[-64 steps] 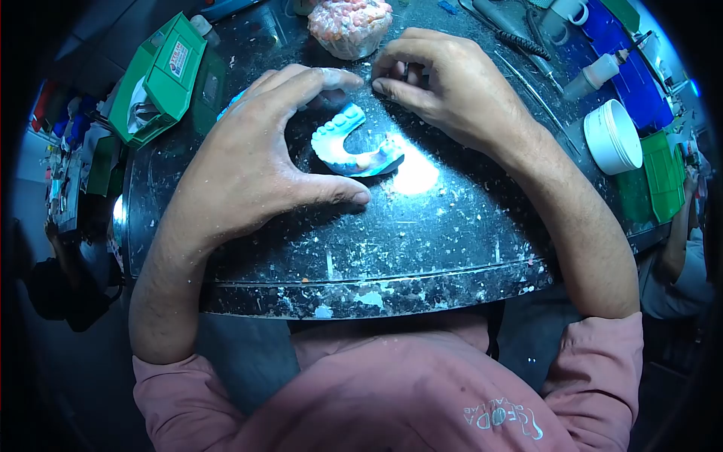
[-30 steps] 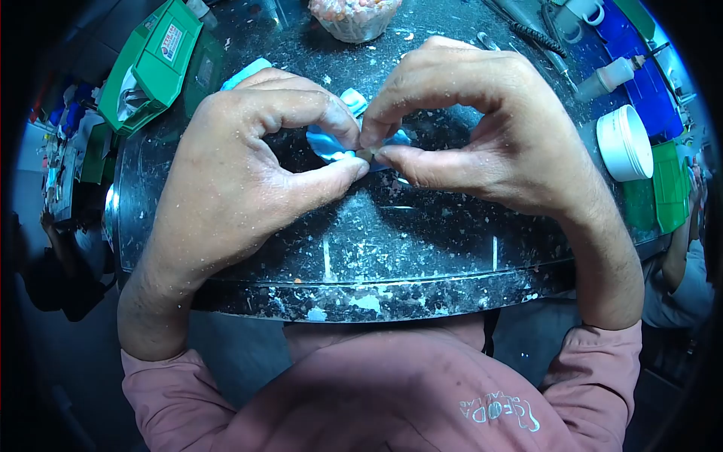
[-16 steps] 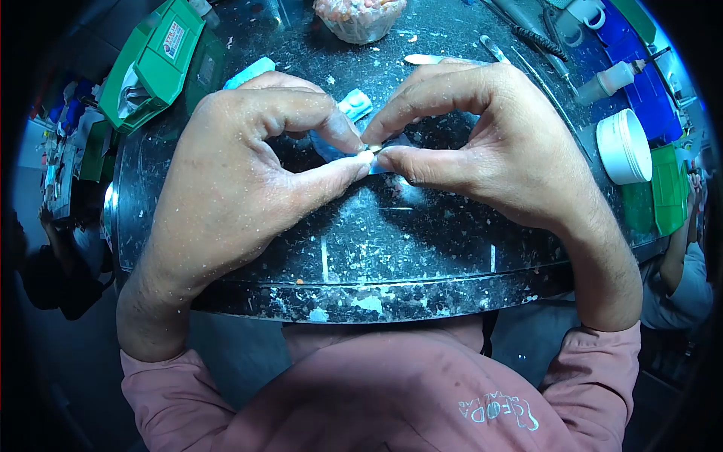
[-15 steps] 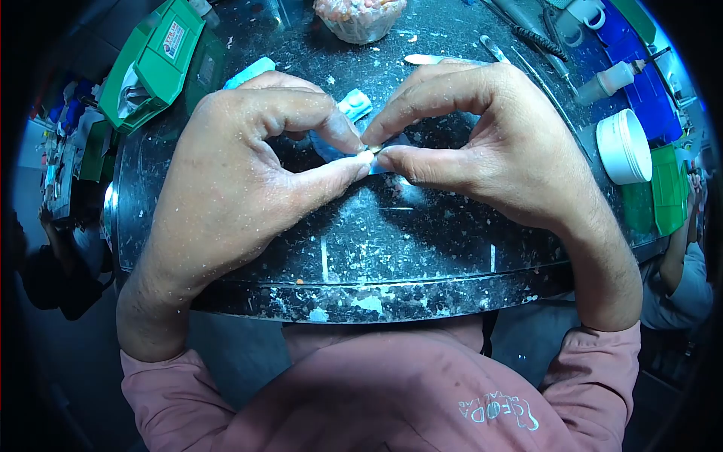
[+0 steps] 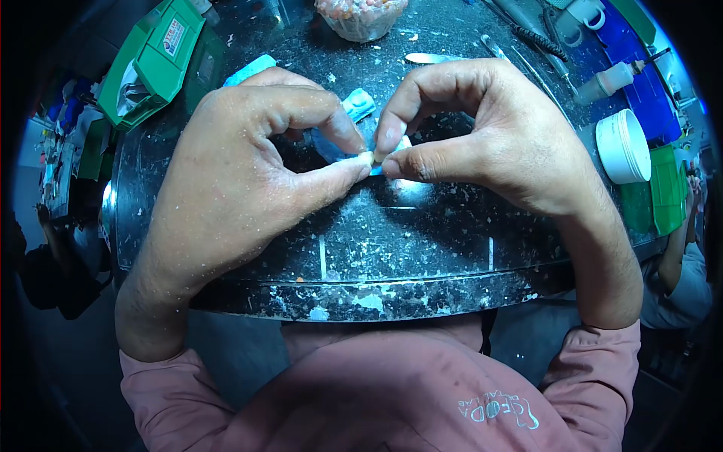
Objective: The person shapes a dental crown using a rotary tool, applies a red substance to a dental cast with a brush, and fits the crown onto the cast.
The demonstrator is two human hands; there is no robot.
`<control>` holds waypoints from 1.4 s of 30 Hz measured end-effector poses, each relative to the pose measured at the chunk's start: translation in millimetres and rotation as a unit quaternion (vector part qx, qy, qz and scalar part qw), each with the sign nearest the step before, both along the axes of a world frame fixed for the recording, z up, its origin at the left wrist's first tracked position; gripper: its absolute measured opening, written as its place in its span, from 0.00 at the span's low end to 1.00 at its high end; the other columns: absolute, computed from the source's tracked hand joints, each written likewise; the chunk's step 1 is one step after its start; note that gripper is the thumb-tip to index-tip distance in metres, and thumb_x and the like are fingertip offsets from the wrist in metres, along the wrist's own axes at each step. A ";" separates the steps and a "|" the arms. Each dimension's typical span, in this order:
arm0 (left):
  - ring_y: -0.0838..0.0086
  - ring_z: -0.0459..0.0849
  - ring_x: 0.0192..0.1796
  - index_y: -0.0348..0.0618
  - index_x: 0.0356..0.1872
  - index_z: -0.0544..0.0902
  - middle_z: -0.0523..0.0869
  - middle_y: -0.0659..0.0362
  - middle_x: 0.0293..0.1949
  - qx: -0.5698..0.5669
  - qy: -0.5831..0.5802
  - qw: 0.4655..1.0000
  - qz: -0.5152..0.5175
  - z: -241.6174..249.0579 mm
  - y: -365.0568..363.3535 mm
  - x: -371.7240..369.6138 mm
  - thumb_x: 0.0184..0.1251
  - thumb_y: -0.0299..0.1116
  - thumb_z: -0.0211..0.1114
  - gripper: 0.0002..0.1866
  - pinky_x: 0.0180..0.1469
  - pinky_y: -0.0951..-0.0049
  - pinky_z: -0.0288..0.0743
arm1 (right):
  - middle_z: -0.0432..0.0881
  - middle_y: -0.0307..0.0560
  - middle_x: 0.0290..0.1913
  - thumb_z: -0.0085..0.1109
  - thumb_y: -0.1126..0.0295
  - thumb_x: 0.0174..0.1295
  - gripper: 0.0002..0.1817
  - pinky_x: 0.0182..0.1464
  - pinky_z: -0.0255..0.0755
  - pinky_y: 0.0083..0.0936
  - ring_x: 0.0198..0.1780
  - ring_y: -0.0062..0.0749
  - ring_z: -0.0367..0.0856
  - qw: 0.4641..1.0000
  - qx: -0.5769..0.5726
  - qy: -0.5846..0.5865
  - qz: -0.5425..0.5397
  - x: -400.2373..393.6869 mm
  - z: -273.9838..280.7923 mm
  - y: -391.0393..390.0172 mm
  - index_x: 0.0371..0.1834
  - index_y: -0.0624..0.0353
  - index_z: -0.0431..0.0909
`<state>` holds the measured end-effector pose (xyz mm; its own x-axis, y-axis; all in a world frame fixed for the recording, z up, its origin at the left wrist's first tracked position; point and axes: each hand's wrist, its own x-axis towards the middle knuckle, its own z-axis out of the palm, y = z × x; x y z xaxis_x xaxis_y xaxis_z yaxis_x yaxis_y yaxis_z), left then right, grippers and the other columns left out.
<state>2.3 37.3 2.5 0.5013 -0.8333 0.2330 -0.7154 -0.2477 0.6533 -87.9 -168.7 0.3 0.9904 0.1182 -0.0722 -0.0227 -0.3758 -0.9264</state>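
Observation:
My left hand (image 5: pixel 233 169) pinches a tiny pale yellowish piece (image 5: pixel 373 157) between thumb and index fingertip. My right hand (image 5: pixel 504 143) meets it there, thumb and index finger closed on the other side of the same piece. Most of the piece is covered by the fingertips, so its kind cannot be made out. Just behind the fingers lies a light blue moulded block (image 5: pixel 358 104), looking like a dental model part. A second light blue piece (image 5: pixel 251 70) shows beyond my left knuckles.
Both hands are above a black, white-speckled worktop (image 5: pixel 407 260). At the back stands a bowl of mixed lumps (image 5: pixel 363 19), with a spatula (image 5: pixel 433 58) nearby. A green bin (image 5: pixel 151 68) is at left; a white tub (image 5: pixel 623 147) and squeeze bottle (image 5: pixel 605 83) at right.
My right index finger has bent and drawn back slightly, and the right thumb has shifted a little rightward and down. My left hand has barely moved.

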 end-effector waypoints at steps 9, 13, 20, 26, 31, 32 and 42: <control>0.68 0.84 0.48 0.39 0.29 0.88 0.89 0.59 0.33 0.010 -0.043 0.999 -0.017 1.0 0.1 1.5 0.47 0.25 0.77 0.08 0.55 0.68 0.73 | 0.86 0.41 0.35 0.70 0.74 0.53 0.08 0.48 0.77 0.23 0.38 0.23 0.84 0.984 -0.148 -0.095 0.000 -5.5 2.9 4.1 0.34 0.64 0.85; 0.69 0.84 0.47 0.39 0.29 0.88 0.89 0.59 0.33 0.012 -0.049 0.999 -0.011 0.9 -0.7 0.2 0.47 0.24 0.77 0.08 0.54 0.69 0.74 | 0.86 0.42 0.34 0.68 0.76 0.54 0.06 0.46 0.78 0.22 0.39 0.23 0.85 0.980 -0.175 -0.091 -0.039 -11.6 5.7 12.3 0.34 0.66 0.85; 0.70 0.84 0.48 0.39 0.29 0.88 0.88 0.59 0.33 0.002 -0.049 0.999 -0.023 0.7 -0.9 -0.9 0.47 0.24 0.77 0.07 0.54 0.69 0.74 | 0.87 0.44 0.36 0.68 0.76 0.55 0.07 0.47 0.80 0.24 0.43 0.25 0.86 0.978 -0.188 -0.059 -0.065 -14.3 8.6 17.2 0.37 0.66 0.85; 0.70 0.83 0.49 0.39 0.32 0.88 0.88 0.59 0.35 0.017 -0.054 0.998 -0.025 2.0 -1.0 0.0 0.48 0.23 0.75 0.09 0.54 0.70 0.74 | 0.87 0.46 0.37 0.73 0.76 0.52 0.15 0.49 0.81 0.25 0.42 0.26 0.86 0.980 -0.173 -0.097 -0.014 -5.4 4.0 -5.5 0.43 0.68 0.84; 0.70 0.83 0.49 0.39 0.36 0.87 0.88 0.58 0.39 0.025 -0.058 0.998 -0.012 7.0 -4.6 -5.5 0.47 0.22 0.74 0.12 0.56 0.68 0.74 | 0.86 0.46 0.36 0.72 0.78 0.53 0.13 0.46 0.82 0.23 0.40 0.24 0.86 0.992 0.051 -0.108 0.028 -11.1 10.1 -3.0 0.42 0.68 0.83; 0.69 0.83 0.50 0.39 0.38 0.87 0.88 0.57 0.40 0.018 -0.050 0.999 -0.007 7.1 -5.3 -6.0 0.46 0.22 0.74 0.13 0.57 0.68 0.73 | 0.86 0.46 0.36 0.72 0.79 0.53 0.12 0.46 0.82 0.23 0.39 0.25 0.86 0.994 0.057 -0.088 0.040 -9.0 16.6 -4.4 0.41 0.68 0.83; 0.63 0.81 0.58 0.39 0.36 0.87 0.88 0.57 0.43 -0.050 -0.087 0.995 -0.013 15.7 -2.2 2.4 0.44 0.19 0.74 0.14 0.65 0.61 0.69 | 0.85 0.45 0.34 0.71 0.80 0.48 0.13 0.42 0.82 0.24 0.38 0.28 0.87 0.936 -0.085 -0.339 -0.049 -8.0 1.4 7.3 0.37 0.65 0.82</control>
